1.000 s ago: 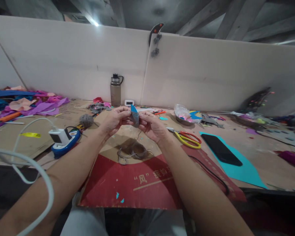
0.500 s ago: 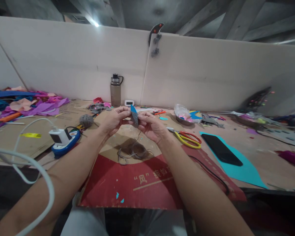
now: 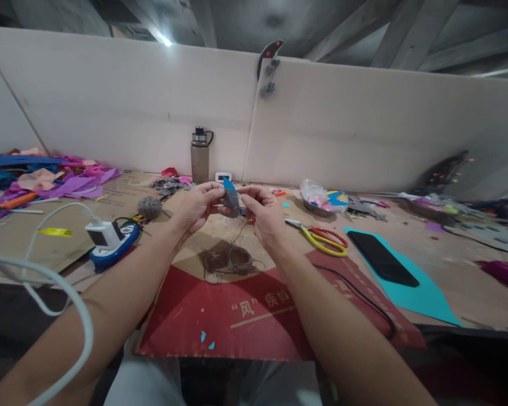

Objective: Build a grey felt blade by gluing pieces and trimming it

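Note:
My left hand (image 3: 200, 206) pinches a small pointed blue piece wound with grey yarn (image 3: 231, 197), its bare blue tip upward. Close to the piece's right side is my right hand (image 3: 263, 213), its fingers bent and drawn together on the grey yarn (image 3: 239, 232); the exact grip is partly hidden. From there the strand runs down to a loose coil of grey yarn (image 3: 239, 259) lying on the red and tan cardboard (image 3: 220, 316).
Scissors with red and yellow handles (image 3: 324, 239) lie right of my right hand, near a black phone (image 3: 381, 256) on a turquoise sheet (image 3: 438, 307). At left are a blue power strip (image 3: 114, 248), a white cable (image 3: 82, 316) and a grey yarn ball (image 3: 149, 207). A bottle (image 3: 200, 158) stands behind.
My right hand has shifted slightly right and off the wrapped piece, its fingers now beside it. More of the yarn-wound surface shows. My left hand keeps its hold.

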`<control>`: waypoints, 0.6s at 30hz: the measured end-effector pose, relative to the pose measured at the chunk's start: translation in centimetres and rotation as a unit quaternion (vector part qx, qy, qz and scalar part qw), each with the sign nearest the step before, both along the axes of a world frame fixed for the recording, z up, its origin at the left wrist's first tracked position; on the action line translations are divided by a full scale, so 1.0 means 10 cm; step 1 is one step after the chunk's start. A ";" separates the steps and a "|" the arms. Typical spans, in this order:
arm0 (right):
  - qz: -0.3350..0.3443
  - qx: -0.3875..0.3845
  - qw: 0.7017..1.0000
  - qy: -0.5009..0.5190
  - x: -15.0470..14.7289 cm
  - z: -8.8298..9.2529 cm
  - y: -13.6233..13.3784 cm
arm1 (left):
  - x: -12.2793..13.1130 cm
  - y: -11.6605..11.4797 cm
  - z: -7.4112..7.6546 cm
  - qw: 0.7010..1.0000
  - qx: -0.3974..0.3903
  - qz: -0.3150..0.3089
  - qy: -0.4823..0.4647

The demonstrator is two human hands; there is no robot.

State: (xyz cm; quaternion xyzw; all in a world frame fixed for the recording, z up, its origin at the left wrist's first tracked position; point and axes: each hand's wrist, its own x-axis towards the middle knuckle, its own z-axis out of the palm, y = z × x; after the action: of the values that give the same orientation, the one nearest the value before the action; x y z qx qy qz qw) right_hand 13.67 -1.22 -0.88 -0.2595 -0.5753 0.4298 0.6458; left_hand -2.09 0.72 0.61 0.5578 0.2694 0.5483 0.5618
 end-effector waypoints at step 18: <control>-0.017 0.023 0.999 -0.013 0.01 -0.01 0.04 | 0.01 -0.06 0.03 1.000 0.000 -0.023 -0.017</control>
State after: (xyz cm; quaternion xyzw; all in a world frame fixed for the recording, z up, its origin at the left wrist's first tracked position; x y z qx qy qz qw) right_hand 13.80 -0.84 -1.03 -0.2602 -0.5890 0.4016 0.6512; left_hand -1.98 0.14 0.92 0.5545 0.2470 0.5449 0.5784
